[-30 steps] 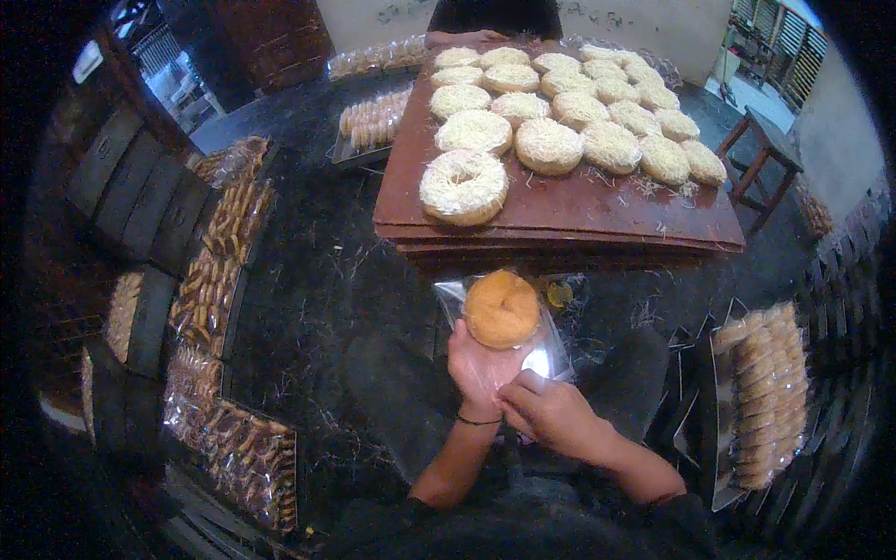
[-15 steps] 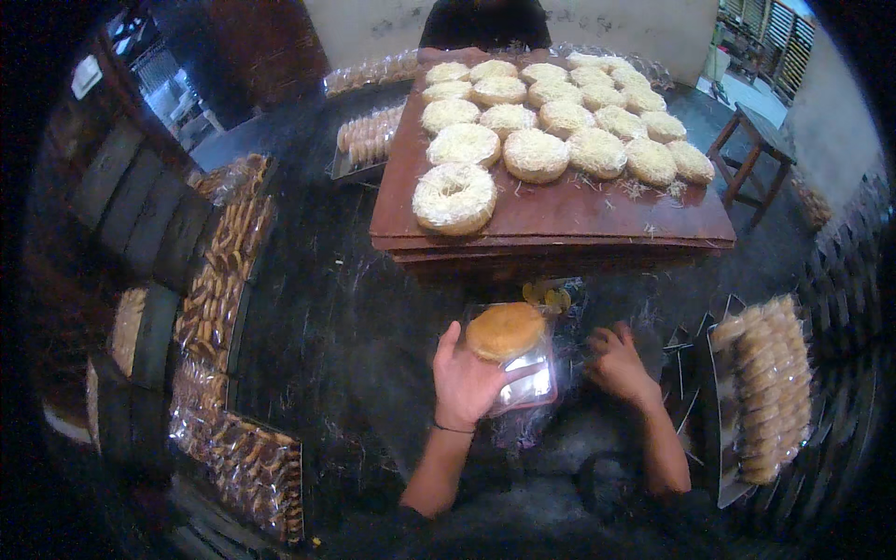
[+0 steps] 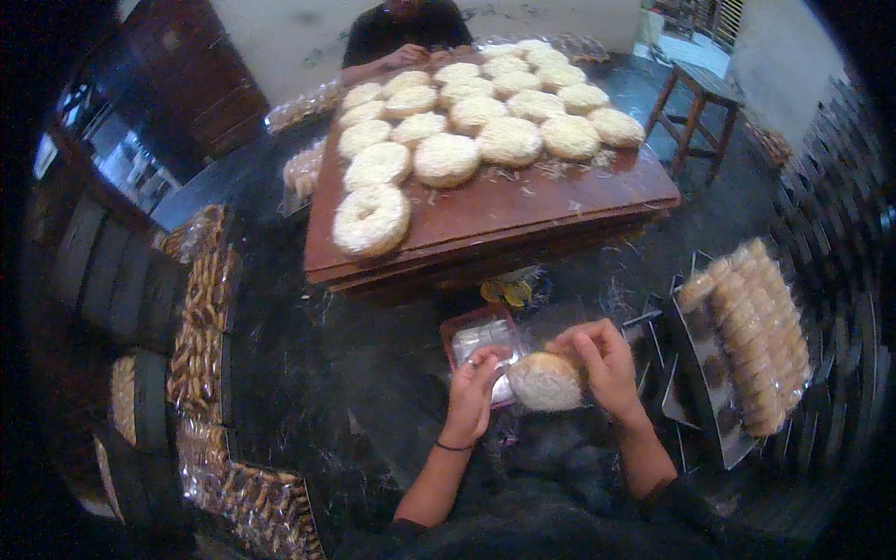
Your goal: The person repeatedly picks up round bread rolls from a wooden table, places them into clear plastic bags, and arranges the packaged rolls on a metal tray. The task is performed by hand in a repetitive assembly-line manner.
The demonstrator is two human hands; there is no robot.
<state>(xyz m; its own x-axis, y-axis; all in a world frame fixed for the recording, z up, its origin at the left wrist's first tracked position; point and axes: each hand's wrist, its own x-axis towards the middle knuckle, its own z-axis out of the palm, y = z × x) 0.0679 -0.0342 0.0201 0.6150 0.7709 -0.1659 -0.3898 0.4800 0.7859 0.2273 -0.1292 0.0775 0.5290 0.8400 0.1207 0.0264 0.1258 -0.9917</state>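
Observation:
Between my hands is a doughnut [image 3: 549,385] topped with pale shreds that look like grated cheese, tilted so its topping faces me. Clear plastic film glints around it, apparently a bag. My right hand [image 3: 607,366] grips the doughnut and film at the upper right edge, thumb and fingers closed. On the other side, my left hand [image 3: 473,397] has its fingers curled in, pinching at the film's left edge; the exact grip is blurred. Just beyond my left hand lies a small red-rimmed tray [image 3: 451,338] with clear plastic bags in it.
Ahead, a stack of reddish-brown boards [image 3: 523,210] bears several topped doughnuts [image 3: 371,220]. A person [image 3: 408,37] sits behind it. Trays of wrapped pastries [image 3: 201,327] line the left; another tray of wrapped pastries [image 3: 756,327] stands at right. A wooden stool [image 3: 700,103] stands far right.
The doughnut has turned from its plain brown side to its topped side and moved right, off my left palm. My right hand has come in and taken hold. The view has shifted.

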